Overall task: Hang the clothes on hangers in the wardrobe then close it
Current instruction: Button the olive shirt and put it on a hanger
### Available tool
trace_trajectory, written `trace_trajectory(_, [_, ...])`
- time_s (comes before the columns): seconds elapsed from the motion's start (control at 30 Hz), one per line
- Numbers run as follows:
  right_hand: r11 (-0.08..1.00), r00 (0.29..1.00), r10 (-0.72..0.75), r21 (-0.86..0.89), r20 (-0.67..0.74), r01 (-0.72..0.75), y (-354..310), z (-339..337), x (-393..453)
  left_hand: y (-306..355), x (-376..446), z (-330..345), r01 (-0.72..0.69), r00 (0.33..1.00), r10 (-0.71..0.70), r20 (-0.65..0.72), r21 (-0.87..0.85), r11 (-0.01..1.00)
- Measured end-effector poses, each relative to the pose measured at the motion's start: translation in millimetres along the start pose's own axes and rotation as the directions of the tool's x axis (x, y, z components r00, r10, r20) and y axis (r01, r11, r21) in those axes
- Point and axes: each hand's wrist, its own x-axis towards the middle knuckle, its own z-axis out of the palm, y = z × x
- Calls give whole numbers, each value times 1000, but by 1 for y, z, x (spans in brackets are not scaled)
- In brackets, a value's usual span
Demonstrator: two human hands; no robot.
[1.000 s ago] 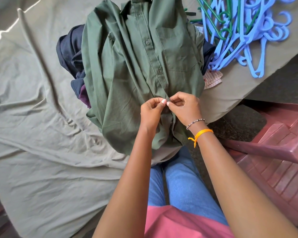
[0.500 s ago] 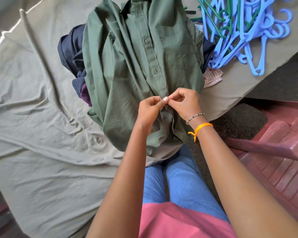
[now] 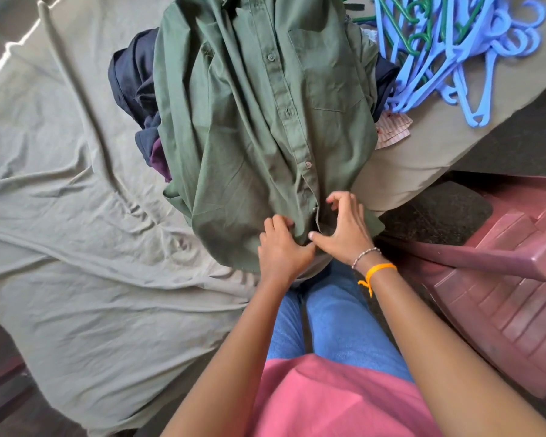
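A green button-up shirt (image 3: 252, 121) lies front-up on a pile of clothes on the bed, most of its buttons fastened. Both hands are at its lower hem by the button strip. My left hand (image 3: 281, 247) curls its fingers into the fabric left of the strip and grips it. Just to the right, my right hand (image 3: 344, 228) rests arched on the shirt, thumb stretched towards the left hand and fingertips touching the cloth. Several blue and green plastic hangers (image 3: 454, 58) lie tangled at the top right. No wardrobe is in view.
Dark navy and purple clothes (image 3: 133, 77) lie under the shirt, with a striped cloth (image 3: 391, 130) at its right. A wrinkled grey-green sheet (image 3: 76, 216) covers the bed. A maroon plastic chair (image 3: 501, 279) stands close on the right.
Both hands let go of the pinched button strip mid-shirt and moved down to the hem. The right hand has spread out on the fabric.
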Motion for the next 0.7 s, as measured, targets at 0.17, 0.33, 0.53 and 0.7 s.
trace_trajectory(0.17, [968,979,130,232,-159,-91,4,4,5,-7,6,-3,-131,979,105,-172,-150,980])
trace_trajectory(0.33, [927,977,175,355,-123,-122,7,-20,0,-9,-20,-17,-108,994,82,-76,-440,892])
trace_trajectory(0.53, [908,989,127,409,-73,-87,-4,-26,-19,-7,-42,-27,-271,963,245,-115,-418,867])
trace_trajectory(0.7, [966,985,70,259,-159,-26,-13,-20,-14,0,-36,-22,-298,951,307,-18,-298,907])
